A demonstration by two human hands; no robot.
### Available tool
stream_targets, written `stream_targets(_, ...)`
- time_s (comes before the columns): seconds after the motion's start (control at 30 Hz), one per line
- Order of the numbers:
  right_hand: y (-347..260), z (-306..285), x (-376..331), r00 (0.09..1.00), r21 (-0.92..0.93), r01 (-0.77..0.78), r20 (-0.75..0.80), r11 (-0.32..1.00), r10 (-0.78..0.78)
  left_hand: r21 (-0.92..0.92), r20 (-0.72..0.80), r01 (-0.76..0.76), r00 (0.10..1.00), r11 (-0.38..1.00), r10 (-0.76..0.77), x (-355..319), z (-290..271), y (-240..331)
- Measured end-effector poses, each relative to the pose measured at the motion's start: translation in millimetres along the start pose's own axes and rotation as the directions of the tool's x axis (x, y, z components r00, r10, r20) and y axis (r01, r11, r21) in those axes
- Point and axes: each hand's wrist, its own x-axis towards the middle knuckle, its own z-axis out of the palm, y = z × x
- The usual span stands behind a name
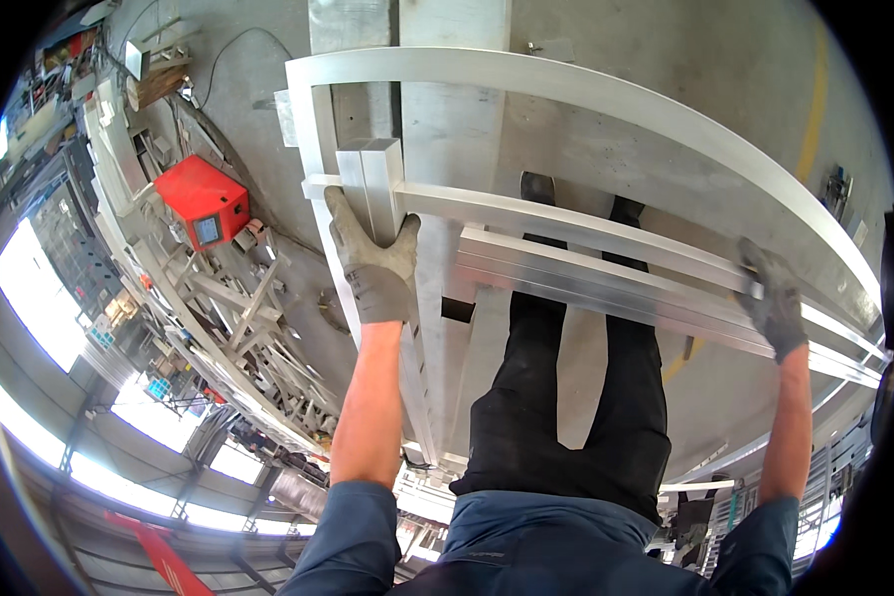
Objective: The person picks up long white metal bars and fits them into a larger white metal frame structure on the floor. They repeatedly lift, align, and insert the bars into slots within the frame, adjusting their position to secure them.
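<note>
Left hand (375, 266) fingers clasping aluminium frame (606, 99) upright, right hand (773, 303) fingers gripping its crossbars (606, 263), bare concrete floor (725, 60) beyond

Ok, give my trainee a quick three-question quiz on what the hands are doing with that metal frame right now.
1. True or false: both hands wear grey gloves.
2. What does the left hand grip? A) the red machine B) a short upright square tube of the aluminium frame C) a cable
3. Fill in: the right hand grips the long ____ bars of the frame.

Key: 1 true; 2 B; 3 horizontal.
</note>
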Motion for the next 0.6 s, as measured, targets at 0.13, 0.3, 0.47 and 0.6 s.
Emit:
stream_targets(0.13, 159.5, 11.9, -78.0, 0.969, -0.126, -0.24, 0.022, 0.963, 0.245, 0.069, 0.028, -0.049, 0.998, 0.996, 0.047, 16.1, 11.7, -26.9)
stream_targets(0.3, 184.8, 19.3, -90.0, 0.97, -0.186, -0.243, -0.044, 0.952, 0.239, -0.029, 0.072, 0.032, 0.997, 0.999, -0.03, 5.7, 18.8, -12.2)
stream_targets(0.47, 174.6, 13.2, -94.8, 0.963, -0.095, -0.268, -0.049, 0.959, 0.265, 0.055, 0.105, 0.017, 0.994, 0.998, -0.023, -7.4, 24.4, -3.8)
stream_targets(0.6, 175.9, 11.6, -108.9, 0.963, -0.073, -0.269, -0.042, 0.96, 0.267, -0.073, 0.076, 0.069, 0.995, 0.995, -0.064, -23.6, 10.0, 2.9)
